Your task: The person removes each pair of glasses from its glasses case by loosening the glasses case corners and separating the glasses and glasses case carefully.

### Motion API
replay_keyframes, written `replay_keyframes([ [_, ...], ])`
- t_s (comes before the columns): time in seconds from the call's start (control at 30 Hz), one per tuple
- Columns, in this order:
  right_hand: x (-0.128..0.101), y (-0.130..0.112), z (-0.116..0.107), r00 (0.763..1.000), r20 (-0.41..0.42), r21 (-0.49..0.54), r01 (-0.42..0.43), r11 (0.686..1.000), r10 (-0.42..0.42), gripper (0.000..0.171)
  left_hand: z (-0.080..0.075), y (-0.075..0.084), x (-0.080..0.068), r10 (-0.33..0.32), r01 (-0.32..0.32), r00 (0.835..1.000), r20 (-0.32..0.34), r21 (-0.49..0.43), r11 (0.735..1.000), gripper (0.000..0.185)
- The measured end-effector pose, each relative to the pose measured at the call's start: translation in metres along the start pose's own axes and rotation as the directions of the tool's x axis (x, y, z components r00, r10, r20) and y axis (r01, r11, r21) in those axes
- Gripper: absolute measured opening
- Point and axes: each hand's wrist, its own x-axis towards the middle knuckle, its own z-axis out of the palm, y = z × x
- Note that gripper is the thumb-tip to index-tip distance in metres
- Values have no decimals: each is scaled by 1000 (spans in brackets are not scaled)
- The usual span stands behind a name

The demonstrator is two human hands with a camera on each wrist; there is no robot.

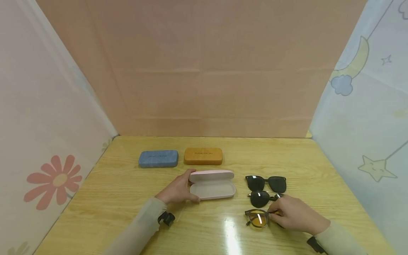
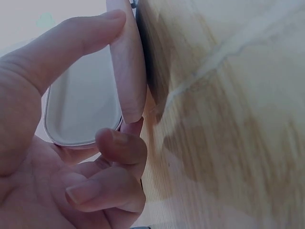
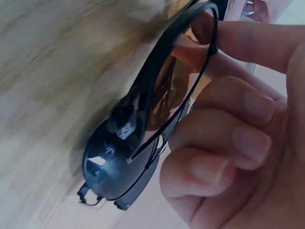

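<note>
A pink glasses case (image 1: 213, 190) lies on the table with its lid raised, showing a pale lining and nothing inside. My left hand (image 1: 176, 188) grips its left end; in the left wrist view the thumb presses on the case's pink wall (image 2: 128, 71), with fingers curled at its end. At the front right, my right hand (image 1: 294, 214) pinches a pair of dark-framed glasses with yellow-tinted lenses (image 1: 259, 218) around the middle of the frame. One lens is mostly hidden by the fingers. In the right wrist view the dark frame (image 3: 164, 47) tilts beside the curled fingers.
Just behind the right hand lie round dark sunglasses (image 1: 259, 199), partly covered by it, and behind those square black sunglasses (image 1: 266, 183). A blue case (image 1: 158, 159) and an orange case (image 1: 203, 156), both closed, stand farther back on the wooden table (image 1: 127, 205).
</note>
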Motion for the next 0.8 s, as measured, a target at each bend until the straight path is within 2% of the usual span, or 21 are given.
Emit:
replay_keyframes([
  [0.13, -3, 3, -1, 1000, 10, 7, -26, 1000, 26, 8, 1, 0, 0, 0, 0, 1000, 1, -7, 1000, 109],
  [0.37, -10, 10, -5, 998, -5, -62, -57, 996, 56, 5, 0, -1, 2, 3, -3, 1000, 1, -7, 1000, 109],
  [0.5, -13, 11, -6, 994, 7, -61, -104, 993, 105, 2, 1, -3, 2, 3, -3, 1000, 8, -17, 1000, 108],
  [0.8, -18, 12, -11, 970, 0, -86, -241, 967, 242, 11, 2, -2, 3, 15, -14, 1000, 7, -27, 1000, 107],
])
